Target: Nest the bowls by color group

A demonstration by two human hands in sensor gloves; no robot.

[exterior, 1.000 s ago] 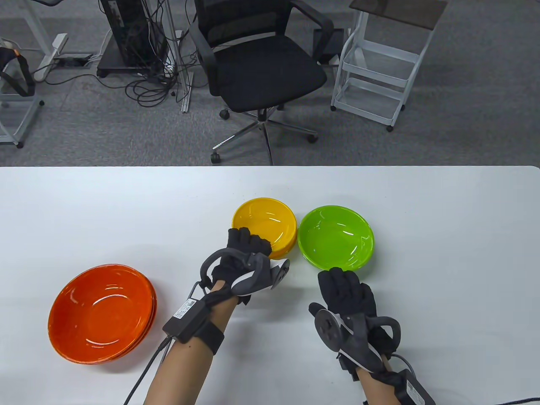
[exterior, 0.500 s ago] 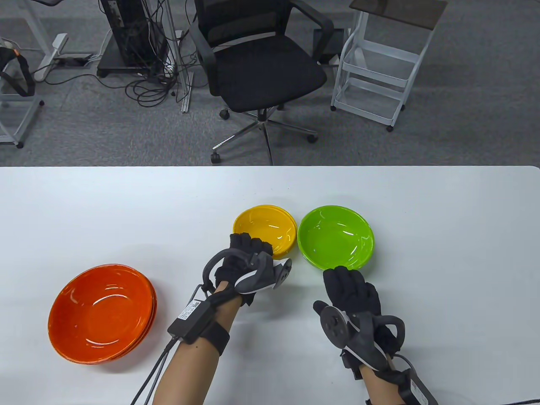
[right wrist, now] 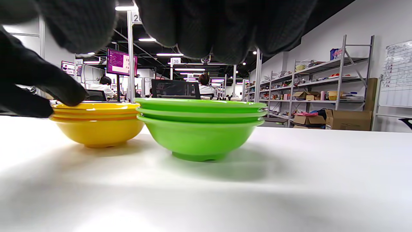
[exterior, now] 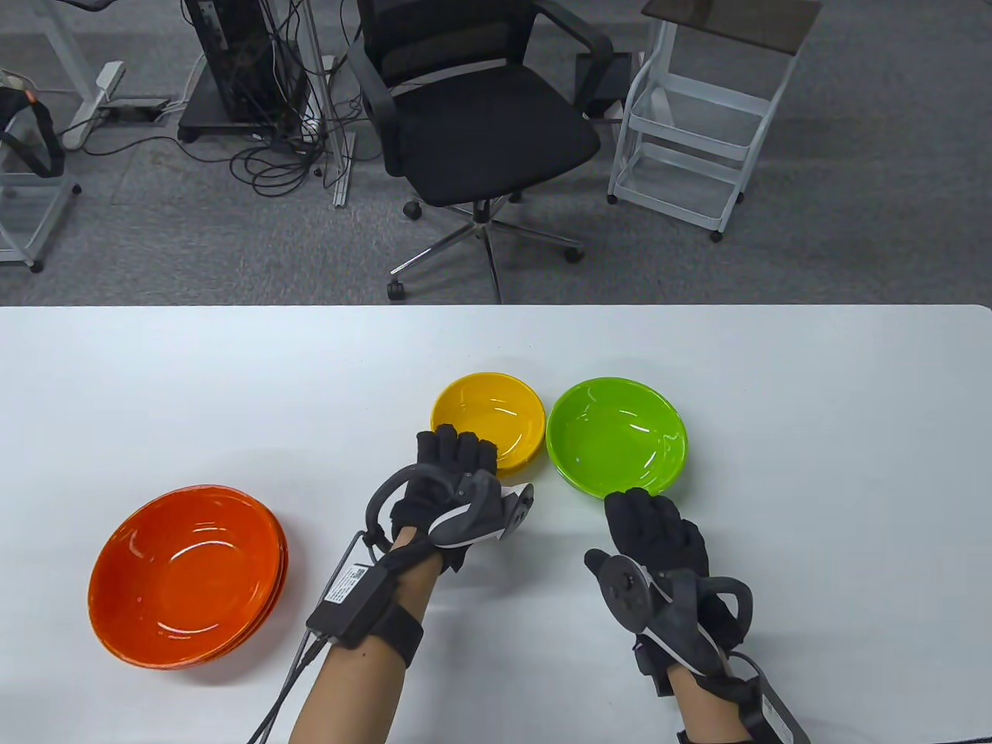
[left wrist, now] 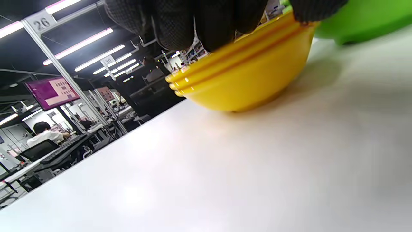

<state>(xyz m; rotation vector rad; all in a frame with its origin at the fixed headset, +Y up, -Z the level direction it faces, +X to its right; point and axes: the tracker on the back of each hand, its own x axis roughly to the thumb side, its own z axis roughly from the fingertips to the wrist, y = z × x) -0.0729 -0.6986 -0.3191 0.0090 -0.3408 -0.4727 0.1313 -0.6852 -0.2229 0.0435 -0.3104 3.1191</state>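
Table view: left hand (exterior: 446, 484) curled, fingertips pressing on near rim of yellow bowl stack (exterior: 490, 422), no clear grip. Right hand (exterior: 657, 535) flat, fingers extended, tips at near edge of green bowl stack (exterior: 616, 435), holding nothing; contact impossible to tell. Yellow stack just ahead of left hand, green just ahead of right, the two nearly touching. Orange bowl stack (exterior: 186, 575) on table (exterior: 814, 434), well left of left hand.
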